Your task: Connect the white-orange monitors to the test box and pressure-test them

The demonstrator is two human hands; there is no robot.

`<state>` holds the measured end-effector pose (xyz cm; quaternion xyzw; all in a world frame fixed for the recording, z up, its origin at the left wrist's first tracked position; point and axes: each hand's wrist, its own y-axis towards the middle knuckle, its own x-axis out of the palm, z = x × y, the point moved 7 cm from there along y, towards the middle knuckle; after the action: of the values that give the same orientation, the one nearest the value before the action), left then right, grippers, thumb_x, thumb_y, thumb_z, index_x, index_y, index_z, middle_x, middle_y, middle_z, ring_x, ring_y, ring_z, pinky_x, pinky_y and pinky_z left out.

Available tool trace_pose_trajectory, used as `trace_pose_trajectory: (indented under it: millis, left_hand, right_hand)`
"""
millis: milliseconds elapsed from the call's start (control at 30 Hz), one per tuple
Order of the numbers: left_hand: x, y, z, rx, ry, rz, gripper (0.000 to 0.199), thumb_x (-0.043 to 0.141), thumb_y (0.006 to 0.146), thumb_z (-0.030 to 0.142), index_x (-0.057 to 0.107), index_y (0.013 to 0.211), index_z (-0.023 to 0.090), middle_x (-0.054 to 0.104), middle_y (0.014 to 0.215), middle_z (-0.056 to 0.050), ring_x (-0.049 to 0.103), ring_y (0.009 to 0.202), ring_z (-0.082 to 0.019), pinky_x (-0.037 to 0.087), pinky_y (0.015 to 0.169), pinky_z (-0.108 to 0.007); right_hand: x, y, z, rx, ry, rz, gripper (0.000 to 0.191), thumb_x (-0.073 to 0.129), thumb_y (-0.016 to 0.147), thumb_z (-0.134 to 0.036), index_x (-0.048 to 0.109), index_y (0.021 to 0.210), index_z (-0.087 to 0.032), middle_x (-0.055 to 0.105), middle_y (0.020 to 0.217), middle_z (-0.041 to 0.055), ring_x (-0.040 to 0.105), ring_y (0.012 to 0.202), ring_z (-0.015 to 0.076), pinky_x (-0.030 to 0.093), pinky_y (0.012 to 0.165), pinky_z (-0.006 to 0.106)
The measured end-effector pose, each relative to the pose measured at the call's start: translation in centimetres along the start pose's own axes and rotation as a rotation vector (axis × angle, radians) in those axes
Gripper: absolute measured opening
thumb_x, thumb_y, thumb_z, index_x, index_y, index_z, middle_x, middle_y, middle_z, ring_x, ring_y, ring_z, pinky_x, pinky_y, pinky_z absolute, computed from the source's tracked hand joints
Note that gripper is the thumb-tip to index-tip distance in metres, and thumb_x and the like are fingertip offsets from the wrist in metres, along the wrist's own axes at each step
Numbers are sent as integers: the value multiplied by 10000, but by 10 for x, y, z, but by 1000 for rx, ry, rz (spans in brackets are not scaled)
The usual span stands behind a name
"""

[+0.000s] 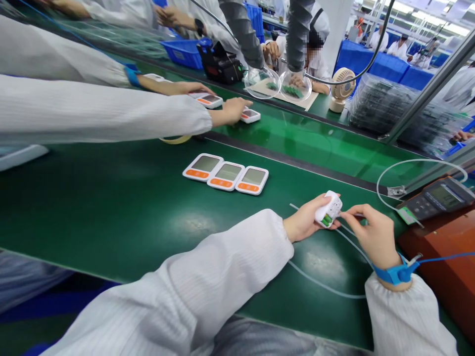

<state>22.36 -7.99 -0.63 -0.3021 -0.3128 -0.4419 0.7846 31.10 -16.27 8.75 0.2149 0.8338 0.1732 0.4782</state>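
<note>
My left hand [307, 217] is wrapped round a small white plastic device [329, 208], held tilted above the green bench. Its back faces up, and green batteries [326, 220] show in an open compartment at its lower end. My right hand [371, 231], with a blue wrist strap [397, 272], is closed in a pinch at the device's right edge. Whatever lies between those fingertips is too small to make out. A thin, pale tube [322, 287] curves over the bench below both hands. To the left, three white devices with grey screens and orange strips [226, 175] lie side by side.
A handheld meter [441, 198] rests on an orange-brown box [438, 247] at right. Beyond the bench runs a green conveyor [297, 133], where a co-worker's hands [232, 111] touch similar devices. Farther back are a small fan [341, 89], clear trays [389, 106] and hanging extraction hoses [241, 29].
</note>
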Motion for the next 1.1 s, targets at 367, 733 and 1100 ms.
trace_pose_trajectory:
  millis: [367, 733, 1100]
  left_hand:
    - [0, 1, -3, -7, 49, -23, 475, 627, 867, 412, 510, 1263, 178, 667, 968, -86, 667, 697, -179, 539, 666, -309]
    - [-1, 1, -1, 6, 30, 18, 427, 685, 820, 405, 563, 1164, 183, 632, 878, -37, 621, 715, -161, 515, 635, -286]
    - [-1, 0, -2, -26, 74, 26, 425, 616, 873, 424, 503, 1215, 197, 665, 935, -66, 674, 693, -174, 545, 668, -298]
  right_hand:
    - [7, -2, -1, -130, -50, -11, 204, 519, 980, -243, 720, 973, -211, 751, 937, 41, 713, 815, 202, 555, 746, 314]
    - [15, -2, -13, -254, -49, -50, 162, 541, 999, -245, 697, 1022, -205, 723, 889, 45, 646, 767, 194, 506, 708, 321]
    - [14, -2, 2, -117, -109, 6, 156, 549, 985, -257, 698, 978, -210, 729, 917, 40, 659, 811, 216, 502, 729, 350]
